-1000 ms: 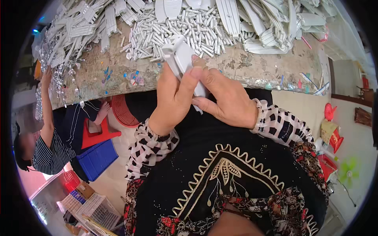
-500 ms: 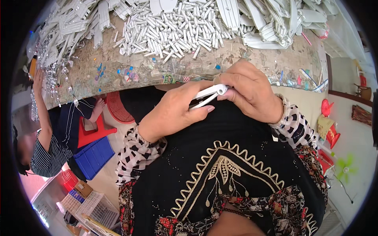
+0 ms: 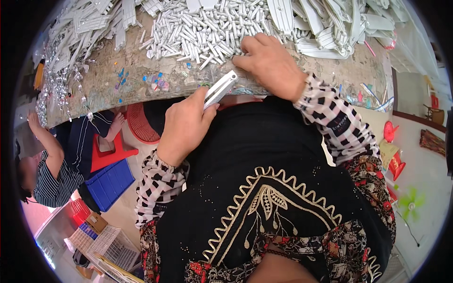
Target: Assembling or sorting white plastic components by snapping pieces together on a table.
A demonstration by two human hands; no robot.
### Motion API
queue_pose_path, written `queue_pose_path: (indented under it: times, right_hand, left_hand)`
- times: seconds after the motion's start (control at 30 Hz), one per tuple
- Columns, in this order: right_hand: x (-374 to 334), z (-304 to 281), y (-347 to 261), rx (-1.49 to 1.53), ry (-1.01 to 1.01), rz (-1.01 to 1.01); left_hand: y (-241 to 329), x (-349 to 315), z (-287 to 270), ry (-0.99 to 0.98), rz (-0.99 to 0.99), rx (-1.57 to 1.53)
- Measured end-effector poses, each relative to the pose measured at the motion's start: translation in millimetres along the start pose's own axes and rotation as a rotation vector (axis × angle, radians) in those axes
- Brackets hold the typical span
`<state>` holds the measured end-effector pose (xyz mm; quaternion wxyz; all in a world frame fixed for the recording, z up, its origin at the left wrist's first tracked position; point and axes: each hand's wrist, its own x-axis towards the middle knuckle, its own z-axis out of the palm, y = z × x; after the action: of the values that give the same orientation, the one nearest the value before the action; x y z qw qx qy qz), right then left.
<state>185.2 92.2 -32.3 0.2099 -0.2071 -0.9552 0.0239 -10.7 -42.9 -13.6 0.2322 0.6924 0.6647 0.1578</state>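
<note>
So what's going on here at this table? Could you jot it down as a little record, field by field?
Left hand: holds a flat white plastic strip just off the table edge
Right hand: rests on the pile of small white plastic rods
Table: worn, speckled top
Also on table: long flat white plastic pieces
Nearby: another person in a striped top, red stool, blue crate

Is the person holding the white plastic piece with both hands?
No, only the left hand grips the flat white plastic strip; the right hand rests on the pile of small white plastic pins.
</note>
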Motion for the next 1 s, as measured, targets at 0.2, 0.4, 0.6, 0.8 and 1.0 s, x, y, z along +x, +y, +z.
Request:
queue_pose_path:
  times: [0.2,0.4,0.6,0.8,1.0]
  right_hand:
    - [2.7,9.9,3.3,0.391,0.114,0.191]
    - [-4.3,10.9,-8.8,1.339,0.130,0.692]
    - [-9.1,16.8,-17.4,1.074,0.211,0.640]
    - [-9.2,0.9,-16.8,0.508,0.290,0.195]
    - [-2.4,-8.8,-4.7,0.591,0.155,0.275]
  left_hand:
    - [3.1,6.6,-5.6,-0.065,-0.028,0.070]
    - [12.0,15.5,-9.0,-0.101,-0.030,0.138]
    - [19.4,18.1,-13.2,-0.116,-0.025,0.184]
    - [16.5,19.8,-15.9,-0.130,-0.004,0.187]
    - [16.0,24.4,-16.1,-0.151,0.008,0.195]
